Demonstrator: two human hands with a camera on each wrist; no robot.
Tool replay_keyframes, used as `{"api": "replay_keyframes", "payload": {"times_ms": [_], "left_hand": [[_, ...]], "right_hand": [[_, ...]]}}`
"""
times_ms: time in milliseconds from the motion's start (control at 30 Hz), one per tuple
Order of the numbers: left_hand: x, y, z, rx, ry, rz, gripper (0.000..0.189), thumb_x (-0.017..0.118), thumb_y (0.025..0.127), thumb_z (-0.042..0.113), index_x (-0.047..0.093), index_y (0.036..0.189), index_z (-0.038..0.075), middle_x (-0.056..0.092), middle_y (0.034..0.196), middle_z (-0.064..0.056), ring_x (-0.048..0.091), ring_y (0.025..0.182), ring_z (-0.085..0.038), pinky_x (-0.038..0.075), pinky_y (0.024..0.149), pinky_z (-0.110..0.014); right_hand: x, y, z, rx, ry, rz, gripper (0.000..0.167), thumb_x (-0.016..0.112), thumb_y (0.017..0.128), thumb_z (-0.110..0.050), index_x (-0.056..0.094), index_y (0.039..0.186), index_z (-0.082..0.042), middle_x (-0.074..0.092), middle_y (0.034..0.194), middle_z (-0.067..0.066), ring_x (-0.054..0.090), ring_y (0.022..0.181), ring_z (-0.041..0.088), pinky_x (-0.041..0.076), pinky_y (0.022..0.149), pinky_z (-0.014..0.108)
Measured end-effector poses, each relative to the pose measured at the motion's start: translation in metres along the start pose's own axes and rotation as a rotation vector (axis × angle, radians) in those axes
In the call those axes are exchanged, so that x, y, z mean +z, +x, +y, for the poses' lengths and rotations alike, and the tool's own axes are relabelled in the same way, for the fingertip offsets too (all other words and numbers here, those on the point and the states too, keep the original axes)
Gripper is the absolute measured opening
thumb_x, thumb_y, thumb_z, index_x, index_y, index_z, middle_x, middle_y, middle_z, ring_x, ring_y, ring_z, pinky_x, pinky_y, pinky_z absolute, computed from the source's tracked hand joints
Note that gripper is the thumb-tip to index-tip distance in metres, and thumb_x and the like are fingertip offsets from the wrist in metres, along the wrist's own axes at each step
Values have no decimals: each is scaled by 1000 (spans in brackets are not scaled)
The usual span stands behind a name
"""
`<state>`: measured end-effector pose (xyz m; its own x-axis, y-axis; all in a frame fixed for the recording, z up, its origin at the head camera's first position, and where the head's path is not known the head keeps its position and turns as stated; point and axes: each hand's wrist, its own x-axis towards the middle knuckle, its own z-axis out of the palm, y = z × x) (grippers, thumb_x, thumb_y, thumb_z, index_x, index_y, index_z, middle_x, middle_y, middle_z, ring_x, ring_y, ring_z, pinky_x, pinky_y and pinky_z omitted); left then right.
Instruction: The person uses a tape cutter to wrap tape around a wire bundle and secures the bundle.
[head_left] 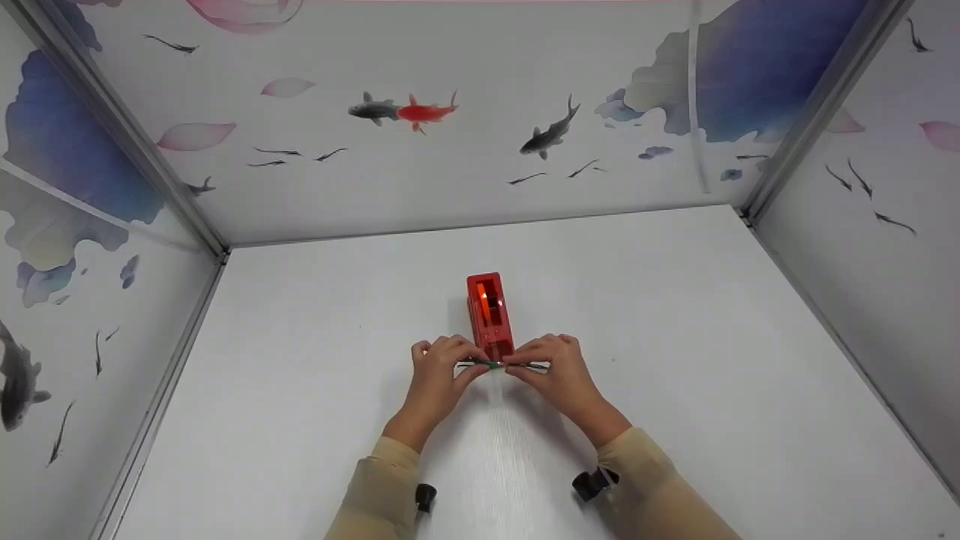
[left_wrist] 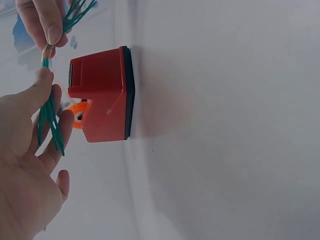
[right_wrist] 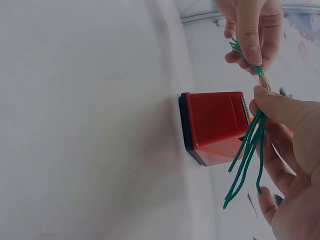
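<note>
Both hands hold a bundle of thin green cords (right_wrist: 245,160) between them, stretched sideways just in front of a red tape dispenser (head_left: 491,334). My left hand (head_left: 439,371) pinches one side between thumb and fingertips; my right hand (head_left: 564,375) pinches the other. In the left wrist view, loose cord ends fan out past the fingers. A shiny tan band (left_wrist: 47,51) like tape circles the bundle's middle, in the short gap between the two pinches. The dispenser stands upright on the table, its serrated cutter (right_wrist: 246,110) toward the hands and an orange ring (left_wrist: 77,106) inside.
A white table (head_left: 300,322) lies under everything. Panels printed with fish and petals enclose it at the back (head_left: 465,172) and both sides. Two small black devices (head_left: 425,497) sit at the wrists, beside the tan sleeves (head_left: 379,487).
</note>
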<state>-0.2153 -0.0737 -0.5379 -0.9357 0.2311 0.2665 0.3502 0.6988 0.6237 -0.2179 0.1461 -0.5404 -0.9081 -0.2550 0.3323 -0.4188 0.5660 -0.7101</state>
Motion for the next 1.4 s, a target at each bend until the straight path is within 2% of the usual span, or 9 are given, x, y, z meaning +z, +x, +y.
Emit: {"api": "replay_keyframes", "payload": {"times_ms": [133,233,333,633,867,1000,1233,1400], "left_hand": [[-1,0,2,21,-2,17,13,80,87,32,78,100,31,71,100,12,63,105,-13,30,105,-53],[-2,0,2,25,-17,21,12,80,87,31,78,99,30,72,100,11,63,105,-14,29,105,-54],[-3,0,1,22,-27,25,11,80,88,30,78,99,29,72,101,11,62,106,-14,28,106,-54],[0,0,2,38,-13,54,11,79,89,28,78,99,29,71,102,11,62,107,-14,28,105,-54],[-2,0,2,113,60,128,10,83,86,23,79,95,26,72,99,10,62,103,-13,30,103,-55],[-2,0,2,150,68,150,12,85,83,20,80,93,26,71,97,10,62,102,-13,29,104,-55],[-1,0,-1,163,86,164,12,85,82,22,80,91,27,72,96,11,62,101,-12,31,104,-56],[-2,0,-3,153,116,145,14,85,82,25,81,95,28,72,97,11,62,103,-13,31,104,-56]], "right_hand": [[1,-2,1,6,-27,11,33,90,80,-19,82,112,-24,80,99,-10,70,100,15,32,106,58],[0,-2,2,26,-4,-17,45,89,81,-19,78,124,-23,80,103,-13,71,104,14,29,109,56],[-1,-2,3,44,5,-48,47,88,82,-21,76,127,-25,79,106,-13,71,108,14,26,110,54],[-1,-1,8,8,-71,-49,34,87,83,-21,80,115,-28,79,106,-10,70,106,15,25,108,54],[-1,2,8,-54,-123,-25,34,86,84,-15,80,115,-27,79,105,-7,69,106,17,22,110,61],[0,2,7,-70,-145,-16,33,86,84,-13,81,114,-26,78,103,-5,68,107,18,22,110,61],[0,2,7,-86,-170,-19,25,86,84,-15,83,106,-27,77,100,-6,65,106,18,21,110,61],[0,2,7,-125,-201,-8,21,86,84,-15,84,101,-27,76,99,-6,64,105,17,22,111,62]]}}
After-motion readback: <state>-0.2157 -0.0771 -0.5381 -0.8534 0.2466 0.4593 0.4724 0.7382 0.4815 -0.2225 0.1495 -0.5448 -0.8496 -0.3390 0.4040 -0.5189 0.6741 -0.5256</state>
